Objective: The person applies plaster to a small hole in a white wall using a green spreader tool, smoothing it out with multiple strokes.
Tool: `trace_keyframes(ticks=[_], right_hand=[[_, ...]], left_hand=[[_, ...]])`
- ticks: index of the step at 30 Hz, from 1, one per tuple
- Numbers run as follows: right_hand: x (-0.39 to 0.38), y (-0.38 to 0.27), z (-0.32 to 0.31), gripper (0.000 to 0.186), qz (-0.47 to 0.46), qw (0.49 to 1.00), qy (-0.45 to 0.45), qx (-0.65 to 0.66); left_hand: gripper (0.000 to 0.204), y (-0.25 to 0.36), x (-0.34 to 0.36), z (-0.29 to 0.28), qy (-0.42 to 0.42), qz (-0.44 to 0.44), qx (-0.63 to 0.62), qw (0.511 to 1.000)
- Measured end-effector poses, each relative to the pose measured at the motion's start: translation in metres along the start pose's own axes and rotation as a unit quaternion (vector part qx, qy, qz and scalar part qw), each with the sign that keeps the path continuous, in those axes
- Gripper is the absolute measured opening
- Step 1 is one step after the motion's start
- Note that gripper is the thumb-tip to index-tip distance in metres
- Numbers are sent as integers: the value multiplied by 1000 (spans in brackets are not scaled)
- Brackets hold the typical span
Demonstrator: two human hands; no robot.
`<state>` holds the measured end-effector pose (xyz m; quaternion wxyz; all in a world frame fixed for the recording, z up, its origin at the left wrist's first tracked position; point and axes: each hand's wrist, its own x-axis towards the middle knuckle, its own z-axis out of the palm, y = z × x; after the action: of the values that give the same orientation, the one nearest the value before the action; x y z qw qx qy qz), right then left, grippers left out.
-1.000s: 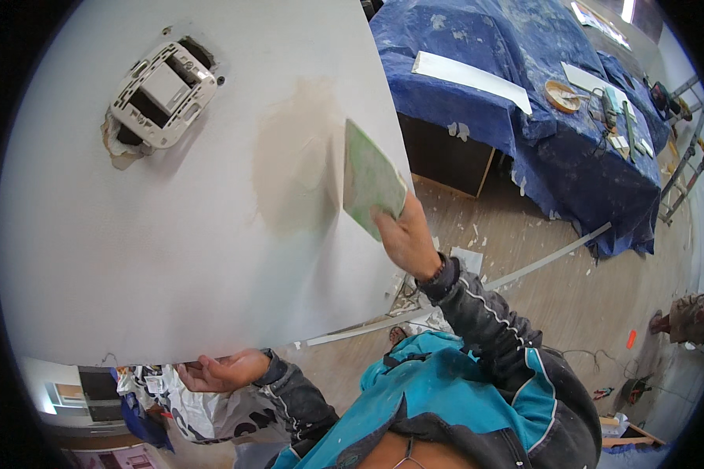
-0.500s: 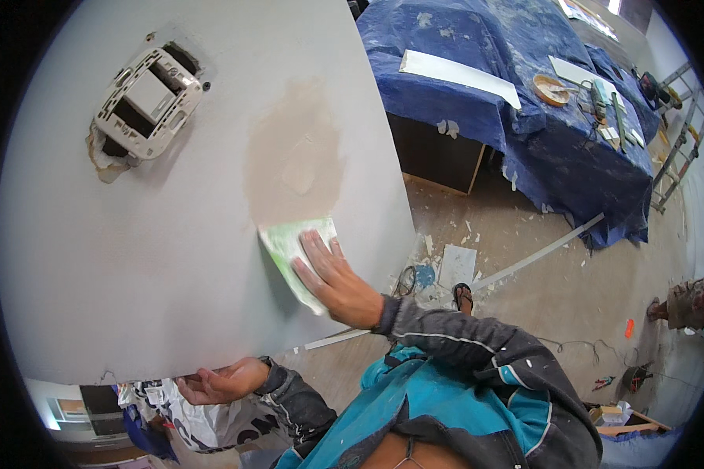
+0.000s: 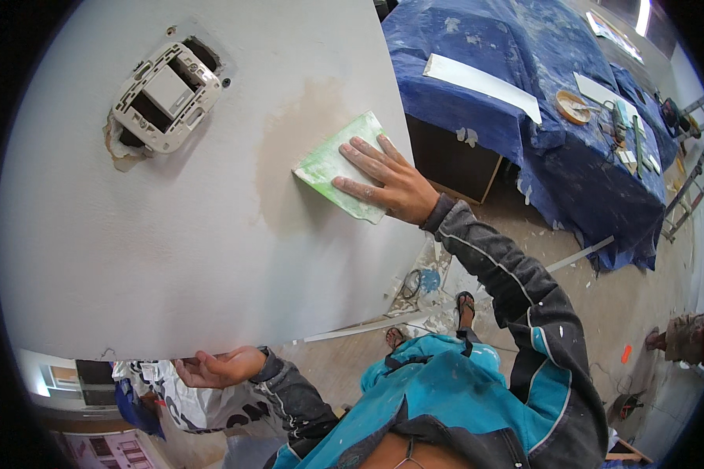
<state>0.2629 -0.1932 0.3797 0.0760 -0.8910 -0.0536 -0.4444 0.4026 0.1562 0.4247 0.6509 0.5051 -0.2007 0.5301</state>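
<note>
My right hand (image 3: 387, 176) is spread over a pale green sanding sheet (image 3: 328, 166), pressing it on the right part of a beige filler patch (image 3: 280, 168) on the white wall (image 3: 133, 258). The sheet's lower corner stands tilted toward my wrist. Up and left of the patch, a white switch frame (image 3: 167, 98) sits over a cut hole with chipped edges. My left hand (image 3: 220, 367) is at the wall's lower edge, palm up, fingers loosely curled and apart, with nothing visible in it.
A blue plastic sheet (image 3: 477, 47) covers furniture, carrying white boards, an orange bowl (image 3: 572, 109) and tools. A ladder (image 3: 684, 195) leans at right. Another person's leg (image 3: 684, 336) is at the right edge. Strips, scraps and cables litter the floor (image 3: 540, 305).
My right hand and the sheet went down to below the patch, then moved back up onto it. My left hand stays by the lower edge.
</note>
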Motion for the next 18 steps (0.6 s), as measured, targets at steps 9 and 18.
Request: trace_keyframes(ticks=[9,18], right_hand=[[-36,-72,46,74,171,976,83,107],[0,-152,-1,63,445,786,77,423]], left_hand=[[40,-10,1,-6,-39,35,40,998],[29,-18,3,-14,-78,28,2,997]])
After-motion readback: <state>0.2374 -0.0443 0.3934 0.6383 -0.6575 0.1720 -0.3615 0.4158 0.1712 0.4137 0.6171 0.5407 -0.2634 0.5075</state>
